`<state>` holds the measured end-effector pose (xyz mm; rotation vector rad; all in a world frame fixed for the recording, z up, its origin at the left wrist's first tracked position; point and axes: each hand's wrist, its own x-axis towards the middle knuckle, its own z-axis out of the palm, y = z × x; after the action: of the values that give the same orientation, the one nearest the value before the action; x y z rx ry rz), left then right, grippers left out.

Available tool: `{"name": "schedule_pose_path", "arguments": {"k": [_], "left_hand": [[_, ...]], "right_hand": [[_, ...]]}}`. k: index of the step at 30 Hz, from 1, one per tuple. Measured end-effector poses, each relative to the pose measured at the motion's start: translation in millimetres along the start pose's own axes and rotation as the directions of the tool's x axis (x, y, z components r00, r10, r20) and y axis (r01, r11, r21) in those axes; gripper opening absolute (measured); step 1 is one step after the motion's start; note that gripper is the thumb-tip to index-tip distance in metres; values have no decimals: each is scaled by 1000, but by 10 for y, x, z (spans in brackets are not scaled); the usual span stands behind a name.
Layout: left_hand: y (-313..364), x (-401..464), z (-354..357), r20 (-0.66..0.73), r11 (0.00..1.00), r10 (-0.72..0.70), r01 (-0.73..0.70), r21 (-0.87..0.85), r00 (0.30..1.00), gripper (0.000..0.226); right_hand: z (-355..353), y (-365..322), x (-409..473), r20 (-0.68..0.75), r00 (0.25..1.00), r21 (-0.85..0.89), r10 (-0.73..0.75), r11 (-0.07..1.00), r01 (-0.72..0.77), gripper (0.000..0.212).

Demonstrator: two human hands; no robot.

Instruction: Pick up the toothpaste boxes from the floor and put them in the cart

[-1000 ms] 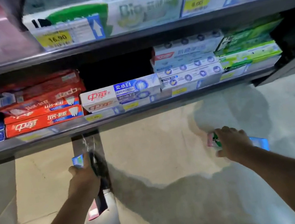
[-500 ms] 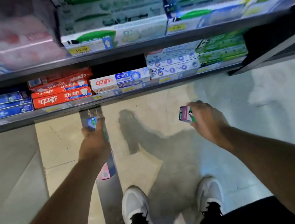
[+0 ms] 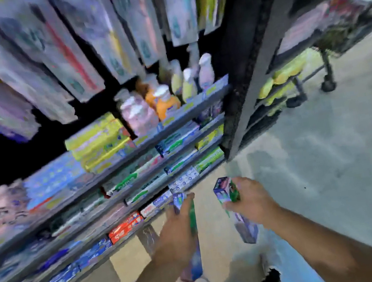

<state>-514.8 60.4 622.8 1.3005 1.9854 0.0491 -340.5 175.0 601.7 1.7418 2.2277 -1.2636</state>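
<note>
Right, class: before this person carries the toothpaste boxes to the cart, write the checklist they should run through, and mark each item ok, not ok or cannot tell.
1. Left hand has a box: ok, its fingers curl round a blue and green toothpaste box.
2. Right hand has a box: ok, it holds a purple toothpaste box at its upper part.
3. Each grip is firm: cannot tell, the picture is blurred.
4. Cart is in sight: cannot tell; a wheeled frame shows far right, blurred.
5. Bare floor on the right has nothing lying on it: ok.
6. No boxes left on the floor: cannot tell, arms and shoes hide part of it.
</note>
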Motion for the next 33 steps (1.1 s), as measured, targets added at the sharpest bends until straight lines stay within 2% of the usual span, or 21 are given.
{"name": "schedule_pose_path", "arguments": {"k": [2,6,11,13,18,23,30,33], "left_hand": [[510,-83,-245,-6,992,119,-118,51,993,86],[1525,-63,-509,2,942,325,-324,92,946,81],[2747,-29,-515,-8,883,446,-438,165,895,81],[3206,-3,-478,-12,855,492,-480,198,871,82],[4177,125,-346,-27,808,559,-538,242,828,84],[4804,377,-120,16,798,561,-546,255,828,85],[5645,1214,-69,69,783,568,-565,260,820,83],[6120,1717,-188,56,784,574,-568,249,817,82]], "right_hand": [[-468,-1,-254,-49,999,121,18,993,-12,32],[-1369,193,-699,-173,983,249,57,969,-13,28],[-2323,743,-1191,-322,938,274,127,961,-36,21],[-2658,948,-1329,-357,922,292,148,955,-40,33],[-3293,1528,-1434,-412,884,298,221,949,-98,30],[-3834,1988,-1327,-431,860,341,273,932,-125,31],[-4469,2502,-556,-411,857,390,309,910,-141,43],[-4906,2594,-158,-418,853,392,313,909,-141,38]]}}
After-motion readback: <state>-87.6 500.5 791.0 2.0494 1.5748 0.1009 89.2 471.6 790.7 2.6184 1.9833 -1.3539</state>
